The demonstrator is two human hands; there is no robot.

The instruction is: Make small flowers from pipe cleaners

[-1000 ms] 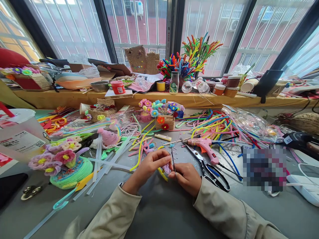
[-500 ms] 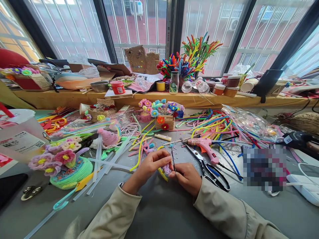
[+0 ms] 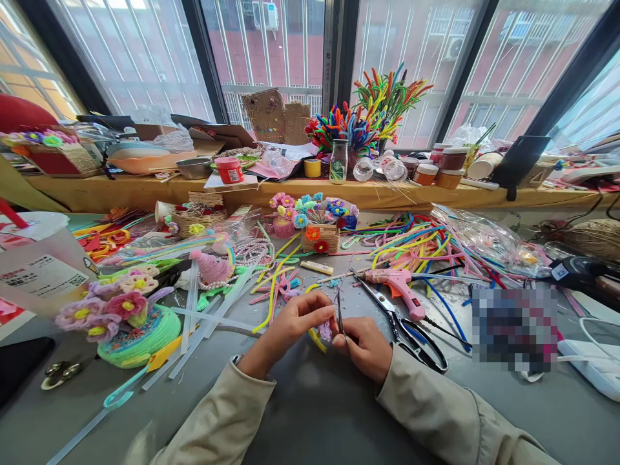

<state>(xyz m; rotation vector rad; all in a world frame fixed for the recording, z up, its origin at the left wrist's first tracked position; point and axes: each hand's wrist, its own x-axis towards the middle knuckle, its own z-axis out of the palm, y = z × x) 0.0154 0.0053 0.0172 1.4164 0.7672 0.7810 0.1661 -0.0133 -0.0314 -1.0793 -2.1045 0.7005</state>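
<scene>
My left hand (image 3: 299,319) pinches a small purple fuzzy chenille piece (image 3: 325,331) between thumb and fingers. A yellow chenille stem (image 3: 318,341) sticks out below that hand. In my right hand (image 3: 367,345) is a slim pair of dark snips (image 3: 340,315), gripped with its blades pointing up and away, close beside the left fingertips and the purple piece. Fingers hide most of the purple piece and the snips' lower end. Large black-handled scissors (image 3: 398,318) lie just right of my right hand, with a pink glue gun (image 3: 397,286) behind them.
A pile of coloured chenille stems (image 3: 411,242) spreads at the back right. Clear glue sticks (image 3: 213,318) and a green base with fuzzy flowers (image 3: 140,336) lie left. A drink cup (image 3: 43,258) stands far left; a white power strip (image 3: 593,365) sits far right.
The snips have shifted slightly right and tilted, with their blades now looking a little apart. Both hands stay nearly in place, and the purple piece is barely moved.
</scene>
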